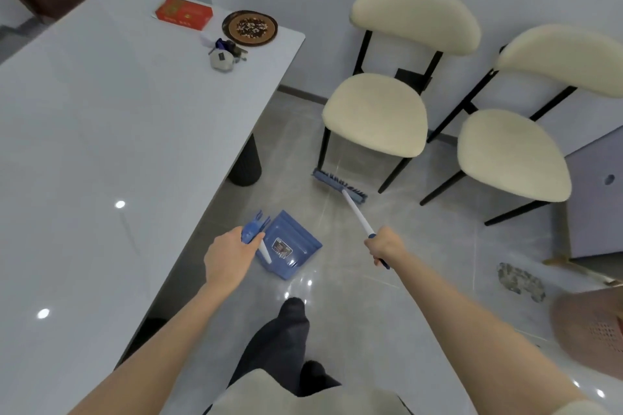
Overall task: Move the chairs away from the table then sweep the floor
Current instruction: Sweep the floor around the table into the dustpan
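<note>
With one chair (374, 114) and a second chair (512, 152) standing by the wall, well apart from the bench (101, 145), the moving looks done and sweeping seems under way: the right hand (386, 244) grips the broom (340, 185), its head on the floor (371, 296), and the left hand (229, 256) grips the dustpan (286, 246) handle.

The white bench (101, 145) carries a red box (183, 13), a plate (249, 28) and keys (226, 54) at its far end. On the grey floor (421, 246) a chair (376, 114) and a second chair (512, 153) stand by the wall. A broom (355, 210), a dustpan (286, 246) and a grey clump (521, 281) also rest there.
</note>
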`<state>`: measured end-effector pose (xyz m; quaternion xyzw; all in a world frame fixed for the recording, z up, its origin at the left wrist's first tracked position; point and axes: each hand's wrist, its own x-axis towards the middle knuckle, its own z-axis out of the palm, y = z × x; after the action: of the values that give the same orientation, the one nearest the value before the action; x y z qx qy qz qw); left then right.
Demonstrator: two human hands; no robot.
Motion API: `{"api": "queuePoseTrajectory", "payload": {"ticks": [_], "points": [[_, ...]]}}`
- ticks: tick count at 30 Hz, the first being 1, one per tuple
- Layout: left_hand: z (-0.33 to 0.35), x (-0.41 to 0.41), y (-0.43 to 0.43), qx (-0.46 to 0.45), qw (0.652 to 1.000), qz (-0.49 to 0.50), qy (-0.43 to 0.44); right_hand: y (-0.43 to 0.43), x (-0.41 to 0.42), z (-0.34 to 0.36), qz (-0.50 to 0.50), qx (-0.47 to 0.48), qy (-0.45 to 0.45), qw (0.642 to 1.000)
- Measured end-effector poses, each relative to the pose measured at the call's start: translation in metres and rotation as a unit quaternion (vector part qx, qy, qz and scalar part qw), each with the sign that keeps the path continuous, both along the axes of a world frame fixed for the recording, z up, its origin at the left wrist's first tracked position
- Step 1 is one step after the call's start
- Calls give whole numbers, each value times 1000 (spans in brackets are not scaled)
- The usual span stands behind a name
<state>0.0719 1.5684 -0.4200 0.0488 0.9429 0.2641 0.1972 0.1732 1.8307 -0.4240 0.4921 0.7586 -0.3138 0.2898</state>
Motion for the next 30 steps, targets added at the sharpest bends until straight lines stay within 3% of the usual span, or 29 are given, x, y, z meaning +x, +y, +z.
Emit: {"api": "queuePoseTrajectory", "payload": {"ticks": [10,14,19,30], "points": [[-22,-59,43,-20,999,-15,-26,50,-100,-48,-56,-64,14,996],[-29,-64,50,-32,999,-13,-15,58,-115,-65,10,-61,-30,998],[-28,-43,50,-59,998,14,-7,60,-99,-66,92,-60,-63,992],[1,86,36,-116,986,116,-5,72,1,-61,187,-130,-59,972]]}}
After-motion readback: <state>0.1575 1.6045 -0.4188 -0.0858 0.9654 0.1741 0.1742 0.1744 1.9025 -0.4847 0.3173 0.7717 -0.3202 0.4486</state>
